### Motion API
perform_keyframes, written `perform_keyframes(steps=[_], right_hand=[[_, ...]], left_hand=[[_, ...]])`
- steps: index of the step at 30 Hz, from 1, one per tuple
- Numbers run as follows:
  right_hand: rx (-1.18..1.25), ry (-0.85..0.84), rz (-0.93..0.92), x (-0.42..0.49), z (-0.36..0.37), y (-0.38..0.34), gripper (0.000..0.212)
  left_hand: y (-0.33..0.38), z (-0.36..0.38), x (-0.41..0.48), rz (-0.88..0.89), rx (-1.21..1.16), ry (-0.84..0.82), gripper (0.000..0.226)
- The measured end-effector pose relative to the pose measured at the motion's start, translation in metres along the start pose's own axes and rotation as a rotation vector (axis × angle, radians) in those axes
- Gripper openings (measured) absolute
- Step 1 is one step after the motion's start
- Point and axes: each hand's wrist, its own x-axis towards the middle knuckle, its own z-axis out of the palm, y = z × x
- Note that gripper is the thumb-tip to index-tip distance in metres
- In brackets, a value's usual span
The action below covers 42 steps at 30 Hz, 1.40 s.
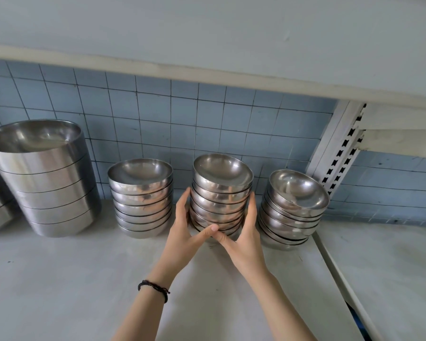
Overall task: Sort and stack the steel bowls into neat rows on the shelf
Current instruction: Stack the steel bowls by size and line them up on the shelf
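Observation:
Three stacks of small steel bowls stand in a row on the white shelf (59,279) against the blue tiled wall. My left hand (186,227) and my right hand (244,237) clasp the middle stack (220,190) from both sides, thumbs meeting at its base in front. The left stack (140,195) stands straight. The right stack (293,207) leans, its top bowl tilted to the right. Each stack holds several bowls.
A tall stack of large steel bowls (47,178) stands at the far left, with another partly cut off beside it. An upper shelf (231,45) hangs overhead. A slotted white upright (340,148) rises at the right, beside an adjoining shelf (391,279).

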Motion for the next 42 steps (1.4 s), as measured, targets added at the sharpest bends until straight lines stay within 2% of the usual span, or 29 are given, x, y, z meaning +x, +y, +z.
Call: perform_keyframes(steps=[19,26,28,31,34,38,42], right_hand=[[-0.005,-0.043,0.025,0.005,-0.008,-0.005,0.118],[0.013,-0.054,-0.012,0.005,-0.023,-0.010,0.123],[0.046,-0.038,-0.040,0.011,-0.029,-0.016,0.114],[0.098,-0.055,-0.073,0.023,-0.034,-0.029,0.085],[0.049,-0.078,-0.111,0.032,-0.032,-0.042,0.062],[-0.012,-0.055,-0.176,0.038,-0.032,-0.046,0.057],[-0.068,-0.063,-0.177,0.037,-0.035,-0.043,0.068]], left_hand=[[0.002,0.002,0.000,0.005,-0.020,0.011,0.097],[0.020,-0.003,0.005,0.019,0.036,0.014,0.112],[0.030,-0.002,0.009,0.058,0.018,0.023,0.105],[0.046,0.003,0.017,0.113,-0.019,-0.003,0.090],[0.054,0.011,0.023,0.138,-0.038,-0.029,0.081],[0.048,0.015,0.025,0.143,0.012,-0.014,0.086],[0.040,0.014,0.028,0.148,0.117,-0.005,0.091]])
